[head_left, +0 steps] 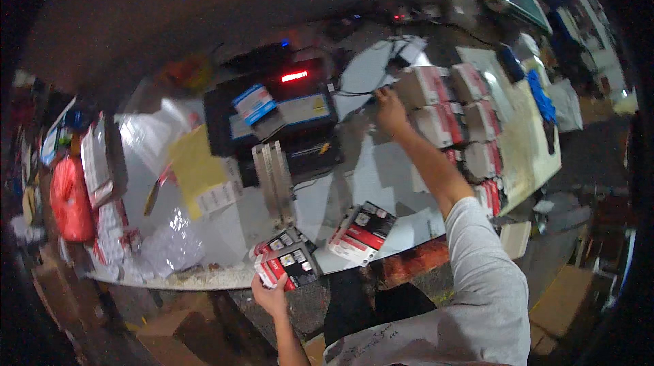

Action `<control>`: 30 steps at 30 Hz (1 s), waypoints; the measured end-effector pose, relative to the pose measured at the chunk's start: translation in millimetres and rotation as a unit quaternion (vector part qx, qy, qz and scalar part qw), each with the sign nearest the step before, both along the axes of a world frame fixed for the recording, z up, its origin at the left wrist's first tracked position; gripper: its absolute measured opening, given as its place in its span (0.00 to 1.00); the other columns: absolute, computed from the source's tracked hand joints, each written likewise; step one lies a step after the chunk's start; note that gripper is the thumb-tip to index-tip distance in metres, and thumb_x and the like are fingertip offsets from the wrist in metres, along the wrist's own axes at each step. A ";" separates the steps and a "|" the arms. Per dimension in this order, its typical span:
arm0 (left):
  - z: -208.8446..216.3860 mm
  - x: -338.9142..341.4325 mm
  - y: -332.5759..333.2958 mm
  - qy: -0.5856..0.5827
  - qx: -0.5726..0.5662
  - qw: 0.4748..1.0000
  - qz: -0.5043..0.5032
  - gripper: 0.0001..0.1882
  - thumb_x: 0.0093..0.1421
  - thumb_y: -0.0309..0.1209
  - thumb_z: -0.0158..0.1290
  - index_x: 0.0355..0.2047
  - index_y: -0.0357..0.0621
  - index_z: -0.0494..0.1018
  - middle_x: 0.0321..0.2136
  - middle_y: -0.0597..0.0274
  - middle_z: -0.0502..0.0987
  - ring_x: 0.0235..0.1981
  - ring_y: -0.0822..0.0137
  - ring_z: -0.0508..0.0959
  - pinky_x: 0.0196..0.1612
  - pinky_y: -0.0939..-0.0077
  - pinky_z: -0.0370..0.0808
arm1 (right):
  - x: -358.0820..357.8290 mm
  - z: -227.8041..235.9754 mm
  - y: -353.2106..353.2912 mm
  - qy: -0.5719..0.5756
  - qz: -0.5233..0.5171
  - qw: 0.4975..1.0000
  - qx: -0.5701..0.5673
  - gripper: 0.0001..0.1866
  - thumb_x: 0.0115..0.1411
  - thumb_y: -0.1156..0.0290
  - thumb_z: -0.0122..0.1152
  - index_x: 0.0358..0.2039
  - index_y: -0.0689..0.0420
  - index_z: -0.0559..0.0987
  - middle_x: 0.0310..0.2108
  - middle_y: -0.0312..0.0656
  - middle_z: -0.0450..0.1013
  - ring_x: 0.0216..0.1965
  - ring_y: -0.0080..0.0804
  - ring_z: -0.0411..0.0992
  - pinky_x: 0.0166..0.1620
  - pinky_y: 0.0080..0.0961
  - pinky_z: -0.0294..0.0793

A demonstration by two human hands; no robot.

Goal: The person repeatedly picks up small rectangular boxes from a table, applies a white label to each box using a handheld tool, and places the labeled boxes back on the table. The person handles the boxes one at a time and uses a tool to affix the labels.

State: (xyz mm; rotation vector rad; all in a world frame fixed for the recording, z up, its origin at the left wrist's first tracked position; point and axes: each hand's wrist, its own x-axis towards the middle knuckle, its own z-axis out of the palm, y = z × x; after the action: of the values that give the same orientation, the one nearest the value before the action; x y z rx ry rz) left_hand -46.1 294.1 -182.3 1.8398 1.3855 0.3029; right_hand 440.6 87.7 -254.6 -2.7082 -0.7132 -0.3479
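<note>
While the corners sink into fisheye blackness and much of the scene smears with blur and grain, the left hand (271,292) shows at lower centre, thumb and fingers pinching a flat red, black and white box (289,265) by its lower left corner. Its palm side is hard to make out, and the held box partly covers a second box (281,240) just above. Up at upper right of centre, the right hand (390,110) reaches beside a thin black cable (360,94) and the stacked boxes (436,124); its fingertips blur, so whether they grip anything, I cannot tell.

Now the textures: crinkled, glossy clear plastic (174,243) at lower left, a smooth yellow envelope (197,162) above it, a dull silver metal bar (274,182) standing out mid-frame. Behind that sits a dark, blocky machine (221,117) with a glowing red display, too smeared to read, a blue-and-white packet (254,104) lying across it.

Down to the edges: another red and black box (362,233) lies tilted near the front rim of the white table (417,215), with bare surface opening between the bar and the stack.
</note>
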 end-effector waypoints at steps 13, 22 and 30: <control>21.8 15.1 -0.7 0.018 -0.053 0.998 0.034 0.30 0.35 0.31 0.69 0.40 0.38 0.69 0.33 0.54 0.78 0.33 0.66 0.78 0.38 0.73 0.73 | 17.4 47.6 -14.8 -0.079 0.130 0.949 -0.274 0.24 0.50 0.75 0.48 0.50 0.62 0.64 0.44 0.51 0.66 0.48 0.44 0.65 0.48 0.40 0.63; 6.5 6.4 7.4 -0.083 -0.081 0.993 0.035 0.23 0.46 0.34 0.63 0.40 0.36 0.70 0.31 0.54 0.77 0.32 0.66 0.77 0.39 0.73 0.72 | -258.5 146.6 -1.6 0.420 -0.042 0.890 0.170 0.14 0.56 0.64 0.57 0.37 0.61 0.74 0.28 0.48 0.73 0.34 0.35 0.72 0.43 0.30 0.69; 1.8 9.9 7.9 -0.026 -0.066 0.995 0.074 0.19 0.45 0.28 0.64 0.37 0.34 0.73 0.31 0.54 0.78 0.32 0.70 0.77 0.38 0.77 0.72 | -394.8 94.3 88.8 0.326 0.042 0.935 0.136 0.19 0.53 0.72 0.59 0.43 0.69 0.71 0.36 0.54 0.68 0.38 0.47 0.68 0.41 0.36 0.67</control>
State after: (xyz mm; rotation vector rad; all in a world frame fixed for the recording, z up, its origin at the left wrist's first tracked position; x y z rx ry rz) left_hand -36.2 302.1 -180.5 1.6142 1.4731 0.3240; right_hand 45.8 176.6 -160.3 -2.2989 -0.5265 0.4315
